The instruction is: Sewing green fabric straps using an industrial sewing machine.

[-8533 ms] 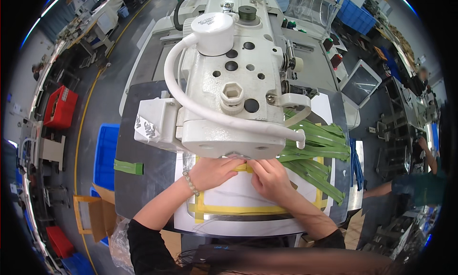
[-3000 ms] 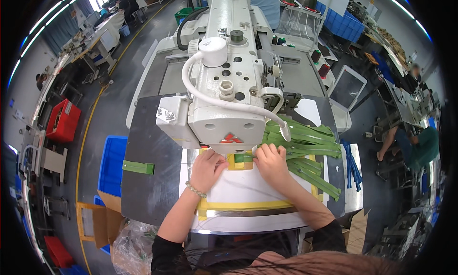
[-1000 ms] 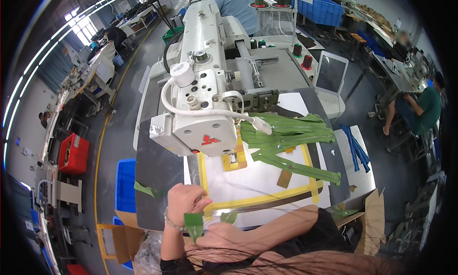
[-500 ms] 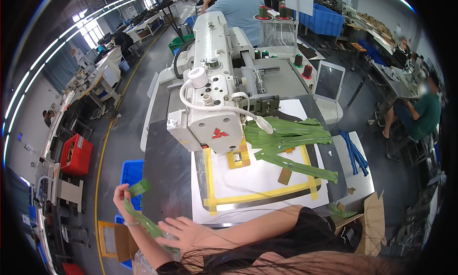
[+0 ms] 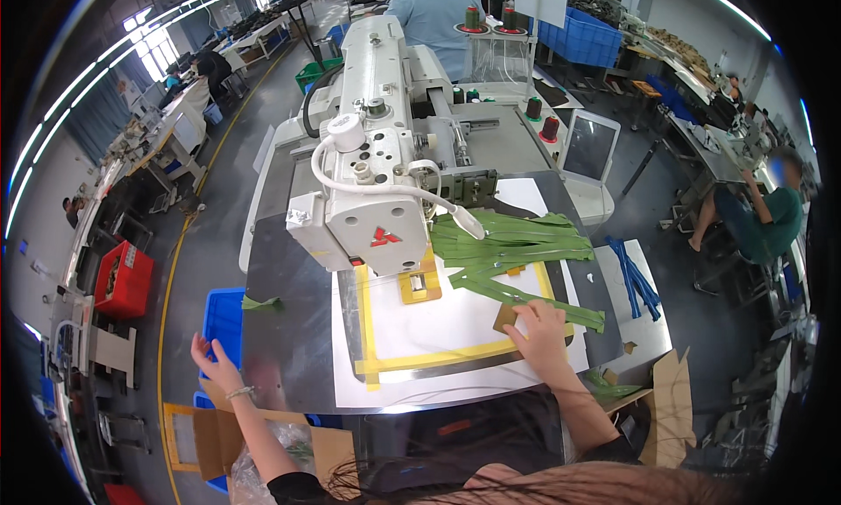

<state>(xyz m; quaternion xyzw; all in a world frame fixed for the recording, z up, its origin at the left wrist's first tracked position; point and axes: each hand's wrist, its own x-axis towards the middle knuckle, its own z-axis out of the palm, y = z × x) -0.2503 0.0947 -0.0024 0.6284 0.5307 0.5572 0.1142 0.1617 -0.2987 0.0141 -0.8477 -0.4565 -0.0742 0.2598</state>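
My right hand point(image 5: 543, 337) is closed at its fingertips on a small flat brass-coloured plate point(image 5: 505, 318), over the white sheet point(image 5: 447, 334) framed with yellow tape. Just beyond that hand lies a pile of green fabric straps point(image 5: 517, 242), with one strap angling toward the near right. Empty, with its fingers apart, my left hand point(image 5: 216, 367) hovers off the table's left side beside a blue bin point(image 5: 224, 325). A short green strap end point(image 5: 263, 304) rests at the table's left edge. A white sewing machine head point(image 5: 372, 225) stands over a yellow-framed slot point(image 5: 420, 286).
Blue straps point(image 5: 634, 277) lie on a side board at the right. Cardboard boxes point(image 5: 333, 452) point(image 5: 670, 409) stand near my left forearm and at the lower right. A screen point(image 5: 589, 146) and thread spools point(image 5: 549, 130) are behind. A person point(image 5: 438, 19) sits beyond the machine.
My left hand has let go of the green strap, whose end now lies on the table's left edge. My right hand has moved from the lower left across to the brass-coloured plate and gripped it.
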